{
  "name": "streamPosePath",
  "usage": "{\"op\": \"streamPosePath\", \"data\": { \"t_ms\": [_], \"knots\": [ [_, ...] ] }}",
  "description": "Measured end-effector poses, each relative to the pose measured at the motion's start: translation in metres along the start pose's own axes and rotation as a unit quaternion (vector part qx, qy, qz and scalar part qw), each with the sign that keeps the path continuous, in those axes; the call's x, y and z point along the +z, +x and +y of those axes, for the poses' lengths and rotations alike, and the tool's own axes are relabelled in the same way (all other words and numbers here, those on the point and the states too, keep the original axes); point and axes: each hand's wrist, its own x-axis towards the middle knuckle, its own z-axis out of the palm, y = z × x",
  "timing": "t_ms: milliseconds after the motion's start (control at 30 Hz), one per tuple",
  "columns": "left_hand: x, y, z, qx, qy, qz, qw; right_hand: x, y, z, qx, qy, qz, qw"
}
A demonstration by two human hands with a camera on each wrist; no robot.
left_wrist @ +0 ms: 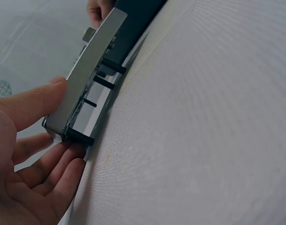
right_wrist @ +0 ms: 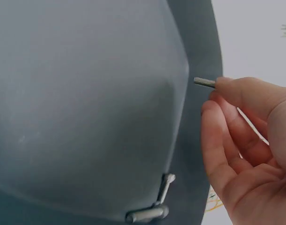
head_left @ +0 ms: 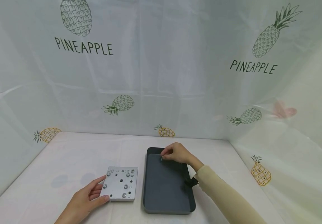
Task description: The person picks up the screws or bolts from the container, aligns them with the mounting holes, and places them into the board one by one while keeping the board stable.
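On the white cloth sits a square metal plate [head_left: 120, 184] with several socket-head screws and holes in its top. My left hand [head_left: 86, 199] grips its near left corner, thumb on the front edge and fingers by the left side. Dark threaded screw ends [left_wrist: 104, 83] stick out under the plate in the left wrist view. Over the far end of a dark grey tray [head_left: 166, 189], my right hand [head_left: 177, 153] pinches a small metal screw [right_wrist: 204, 82] between thumb and fingers. Its threaded end points out; the rest is hidden by the fingertips.
Two loose bolts lie in a tray corner, one slim bolt [right_wrist: 166, 188] and one thicker bolt [right_wrist: 146, 214]. The tray stands just right of the plate. A pineapple-print curtain [head_left: 163, 71] hangs behind the table and along its sides.
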Motion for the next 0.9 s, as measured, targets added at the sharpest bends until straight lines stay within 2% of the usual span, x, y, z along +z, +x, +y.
{"op": "streamPosePath", "data": {
  "t_ms": [200, 400, 733, 900],
  "knots": [
    [0.0, 0.0, -0.002, 0.002, 0.004, -0.002, 1.0, 0.002, 0.001, -0.016, -0.026, 0.038, -0.024, 0.999],
    [-0.001, 0.0, -0.002, 0.003, 0.003, -0.004, 1.0, 0.006, 0.002, -0.036, -0.032, 0.085, -0.053, 0.994],
    [-0.001, 0.0, -0.002, 0.003, 0.001, -0.004, 1.0, 0.022, 0.005, -0.065, -0.056, 0.106, -0.092, 0.989],
    [-0.002, -0.001, -0.001, 0.001, 0.002, -0.006, 1.0, 0.035, 0.004, -0.073, -0.067, 0.097, -0.105, 0.987]
  ]
}}
